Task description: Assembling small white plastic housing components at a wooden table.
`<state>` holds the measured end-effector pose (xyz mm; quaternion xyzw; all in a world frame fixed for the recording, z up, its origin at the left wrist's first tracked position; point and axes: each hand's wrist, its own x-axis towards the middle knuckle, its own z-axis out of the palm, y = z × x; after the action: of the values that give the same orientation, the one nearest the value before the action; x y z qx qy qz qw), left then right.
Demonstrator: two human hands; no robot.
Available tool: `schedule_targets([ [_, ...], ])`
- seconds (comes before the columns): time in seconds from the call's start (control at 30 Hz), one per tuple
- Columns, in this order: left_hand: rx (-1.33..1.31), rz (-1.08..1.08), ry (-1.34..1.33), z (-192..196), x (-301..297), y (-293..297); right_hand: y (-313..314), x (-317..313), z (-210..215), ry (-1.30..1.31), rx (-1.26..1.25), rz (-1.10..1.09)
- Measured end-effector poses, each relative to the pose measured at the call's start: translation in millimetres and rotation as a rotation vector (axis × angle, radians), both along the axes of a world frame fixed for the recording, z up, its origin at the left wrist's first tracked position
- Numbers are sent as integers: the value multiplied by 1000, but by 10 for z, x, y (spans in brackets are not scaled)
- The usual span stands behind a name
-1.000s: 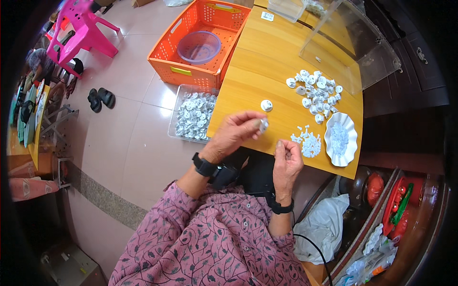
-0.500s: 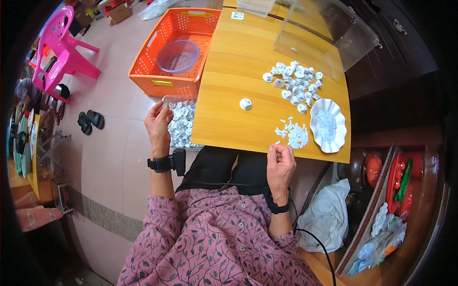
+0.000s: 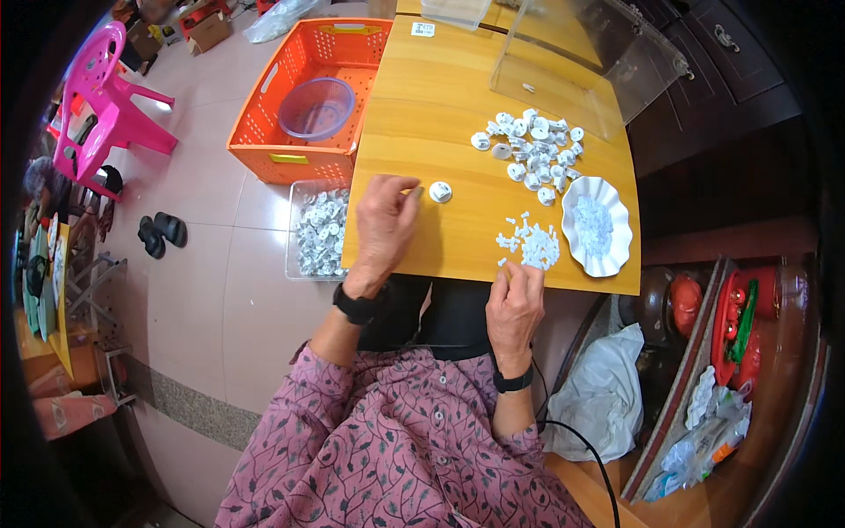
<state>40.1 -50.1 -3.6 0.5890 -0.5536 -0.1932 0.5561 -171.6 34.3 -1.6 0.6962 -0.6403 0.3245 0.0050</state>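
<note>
A round white plastic piece (image 3: 440, 192) lies by itself on the yellow wooden table. Just to its left is my left hand (image 3: 385, 224), index finger and thumb apart and nothing visible between them. At the table's front edge my right hand (image 3: 516, 308) is closed in a pinch; whatever it holds is too small or hidden to make out. Beyond its fingertips lies a heap of tiny pale plastic pegs (image 3: 539, 248). A scalloped white dish (image 3: 623, 231) with more small pale parts stands to the right. Farther back is a pile of similar round white pieces (image 3: 535, 150).
Left of the table stands an orange crate (image 3: 290, 163) holding a clear purple-tinted bowl (image 3: 317, 110). A clear bin (image 3: 295, 238) full of white pieces is beside my left forearm. A transparent box (image 3: 563, 88) sits at the back right. Drawers flank the right side.
My left hand has moved right, from above the bin of white pieces to beside the lone round piece. My right hand keeps its pinch near the pegs. The whole view has shifted slightly.
</note>
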Motion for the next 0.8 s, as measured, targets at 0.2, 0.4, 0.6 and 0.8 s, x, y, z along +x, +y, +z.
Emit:
schedule_targets([
  [0.2,22,-61,-280,-60,-306,-97,54,13,15,110,67,8],
  [0.4,66,-104,-452,-119,-318,-112,61,8,26,114,50,26],
  [0.6,65,-267,-125,-102,-286,41,116,43,69,176,124,55],
  [0.8,447,-613,752,-126,-217,217,154,36,73,153,121,85],
])
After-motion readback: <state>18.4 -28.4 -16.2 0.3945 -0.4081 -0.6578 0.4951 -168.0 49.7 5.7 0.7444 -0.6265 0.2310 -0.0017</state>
